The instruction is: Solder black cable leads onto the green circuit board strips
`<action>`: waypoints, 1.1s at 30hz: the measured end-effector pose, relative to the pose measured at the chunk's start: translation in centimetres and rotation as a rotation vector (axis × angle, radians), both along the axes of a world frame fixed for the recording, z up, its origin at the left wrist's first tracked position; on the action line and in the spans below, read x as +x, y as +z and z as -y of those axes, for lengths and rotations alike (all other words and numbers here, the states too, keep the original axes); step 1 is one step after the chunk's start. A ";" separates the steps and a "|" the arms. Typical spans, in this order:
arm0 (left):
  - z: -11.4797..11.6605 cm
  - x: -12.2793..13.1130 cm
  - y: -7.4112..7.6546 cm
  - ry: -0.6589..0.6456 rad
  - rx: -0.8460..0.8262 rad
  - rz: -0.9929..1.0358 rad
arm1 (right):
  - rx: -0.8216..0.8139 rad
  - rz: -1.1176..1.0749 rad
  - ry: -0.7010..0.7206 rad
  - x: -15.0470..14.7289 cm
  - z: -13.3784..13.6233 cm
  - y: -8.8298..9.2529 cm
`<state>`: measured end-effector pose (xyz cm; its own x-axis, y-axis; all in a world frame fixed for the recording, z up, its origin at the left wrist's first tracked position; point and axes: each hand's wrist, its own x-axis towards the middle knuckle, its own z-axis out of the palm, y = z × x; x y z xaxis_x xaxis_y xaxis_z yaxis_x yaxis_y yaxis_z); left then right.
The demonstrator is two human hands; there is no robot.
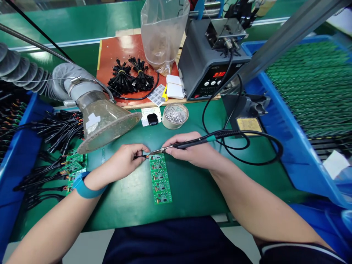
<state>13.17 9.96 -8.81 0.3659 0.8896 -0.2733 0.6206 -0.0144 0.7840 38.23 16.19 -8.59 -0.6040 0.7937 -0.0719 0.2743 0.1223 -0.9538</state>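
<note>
A green circuit board panel (161, 179) lies on the green mat, made up of several repeated sections. My left hand (128, 161) is closed at its top left corner, pinching a black cable (140, 157) whose coloured wire ends meet the board edge. In my right hand (192, 148) is a soldering iron (189, 143), held like a pen with its tip at the same top left corner. Whether the tip touches the wires is too small to tell. A small tub of silvery solder bits (175, 116) stands just beyond my hands.
A fume extraction funnel (107, 121) hangs at the left above wired boards (75, 165). Behind are cable bundles (132, 75), a plastic bag (165, 33) and a soldering station (214, 62) reading 370. An iron stand (244, 110) and a blue bin (275, 121) of boards are at right.
</note>
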 end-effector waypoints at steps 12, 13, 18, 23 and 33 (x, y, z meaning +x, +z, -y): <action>-1.0 -0.2 0.2 -0.044 -0.075 0.010 | 0.052 0.067 -0.013 -0.1 0.8 0.5; -1.0 -0.2 0.3 -0.052 -0.076 0.008 | 0.058 0.077 -0.014 -0.1 0.9 0.5; -1.5 -0.2 0.5 -0.076 -0.086 -0.002 | 0.044 0.075 -0.006 -0.2 1.2 0.6; -1.7 -0.2 0.4 -0.080 -0.100 0.009 | 0.114 0.068 -0.048 0.1 1.1 1.1; -1.8 -0.1 0.6 -0.083 -0.129 -0.024 | 0.212 0.035 -0.342 2.5 1.0 1.9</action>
<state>13.08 11.80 -8.20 0.4289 0.8134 -0.3930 0.6404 0.0331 0.7673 40.71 15.20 -6.74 -0.3026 0.9480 0.0992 0.3654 0.2115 -0.9065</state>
